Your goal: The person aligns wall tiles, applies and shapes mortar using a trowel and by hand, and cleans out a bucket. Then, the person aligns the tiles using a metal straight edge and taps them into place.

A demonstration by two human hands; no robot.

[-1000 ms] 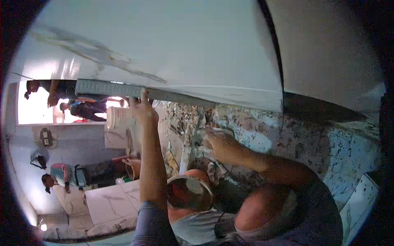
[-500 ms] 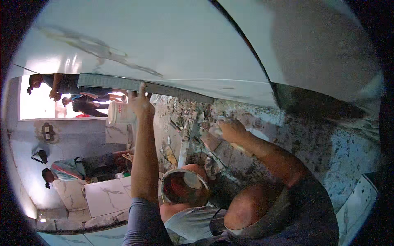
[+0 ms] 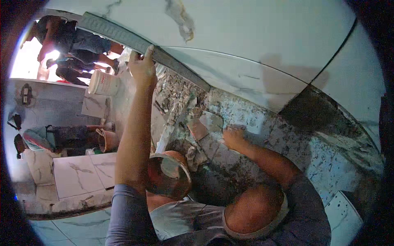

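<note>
My left hand [image 3: 143, 67] reaches up and grips a long grey straightedge bar [image 3: 117, 35]. One finger lies along the bar's face. The bar lies against the lower edge of a large white marbled tile [image 3: 246, 35]. My right hand [image 3: 234, 137] is closed in a fist above the rough, mortar-stained surface. Whatever may be in that fist is hidden. Below my left forearm, close to my knees, a round bucket [image 3: 186, 170] stands tilted with its mouth showing. Beside it are a flat piece of tile [image 3: 198, 129] and a pale strip [image 3: 167, 133].
Rubble [image 3: 174, 88] lies beneath the bar. A white pail [image 3: 102, 83] stands at the left. Several people are at the far left, one beside an orange-brown bucket [image 3: 107, 140]. White marbled tiles [image 3: 76, 176] are at lower left, another tile [image 3: 342, 217] at lower right.
The view has shifted, and the bar now slants more steeply with my left hand still on it. My right hand has moved slightly down and is turned more into a fist.
</note>
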